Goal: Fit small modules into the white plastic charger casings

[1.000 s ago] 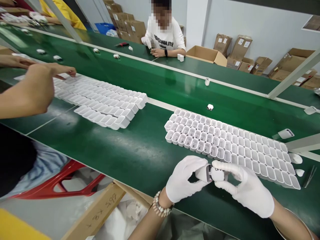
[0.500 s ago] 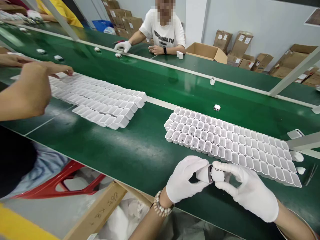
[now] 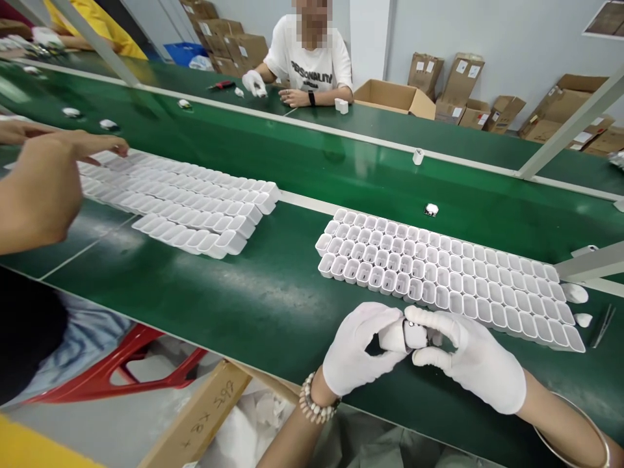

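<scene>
My left hand [image 3: 363, 348], in a white glove, pinches a small white plastic housing [image 3: 391, 336] between thumb and fingers. In my right hand [image 3: 465, 357], also gloved, is a white rounded insert with dark parts [image 3: 416, 334], gripped by thumb and fingertips. The insert meets the housing's open end; how deep it sits is partly hidden by my fingers. Both hands are over the near edge of the green bench [image 3: 273, 305]. Just beyond them stand rows of open white housings [image 3: 429, 292].
More white housings [image 3: 195, 201] stand in rows at left, under a co-worker's hand [image 3: 53, 162]. A green belt [image 3: 312, 169] carries small white pieces. Across it, a person in a white shirt [image 3: 312, 62] sits near an open carton [image 3: 394, 97]. Tweezers [image 3: 603, 325] lie at right.
My right hand has moved left, bringing the insert up against the housing. The belt pieces have shifted slightly. Across the belt, the person's gloved hand has lifted away from a white piece.
</scene>
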Action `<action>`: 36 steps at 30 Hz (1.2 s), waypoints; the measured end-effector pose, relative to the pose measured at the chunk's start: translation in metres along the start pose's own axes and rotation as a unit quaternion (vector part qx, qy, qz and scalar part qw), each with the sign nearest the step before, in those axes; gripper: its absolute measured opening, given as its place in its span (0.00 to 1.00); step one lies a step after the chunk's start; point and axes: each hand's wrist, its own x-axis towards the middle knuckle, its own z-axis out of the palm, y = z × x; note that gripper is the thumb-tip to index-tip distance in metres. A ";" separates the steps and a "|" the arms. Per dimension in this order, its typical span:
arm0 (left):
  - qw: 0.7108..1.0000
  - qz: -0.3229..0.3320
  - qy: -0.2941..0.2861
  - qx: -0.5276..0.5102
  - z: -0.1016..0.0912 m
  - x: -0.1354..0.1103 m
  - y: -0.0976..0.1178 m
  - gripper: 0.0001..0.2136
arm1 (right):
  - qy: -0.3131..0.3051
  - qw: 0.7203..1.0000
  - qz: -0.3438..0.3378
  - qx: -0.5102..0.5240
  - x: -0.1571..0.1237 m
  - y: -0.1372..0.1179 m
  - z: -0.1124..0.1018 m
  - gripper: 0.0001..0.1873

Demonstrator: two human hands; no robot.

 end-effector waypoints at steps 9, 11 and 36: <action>0.999 -0.001 0.031 -0.007 -0.001 0.002 0.002 0.28 | 0.073 0.990 -0.037 -0.116 -0.010 -0.003 0.016 0.33; 0.999 -0.002 0.035 -0.011 -0.001 0.002 0.002 0.28 | 0.078 0.990 -0.018 -0.119 -0.011 -0.007 0.021 0.33; 0.989 0.013 0.079 0.127 0.012 -0.012 0.011 0.23 | 0.185 0.952 0.189 0.151 -0.004 -0.020 0.061 0.23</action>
